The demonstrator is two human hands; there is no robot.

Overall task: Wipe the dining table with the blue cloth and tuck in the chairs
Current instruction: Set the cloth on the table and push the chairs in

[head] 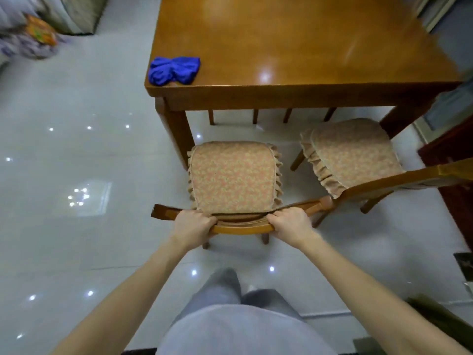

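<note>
A wooden dining table fills the upper middle of the head view. The blue cloth lies crumpled on its near left corner. In front of me stands a wooden chair with a patterned seat cushion, its seat outside the table's edge. My left hand and my right hand both grip the chair's curved top rail, one on each side. A second cushioned chair stands to the right, angled, its seat partly under the table.
Glossy pale floor tiles spread to the left and beneath me. A sofa edge and bundled fabric lie at the far left. Chair legs show under the table's far side. A dark cabinet stands at the right.
</note>
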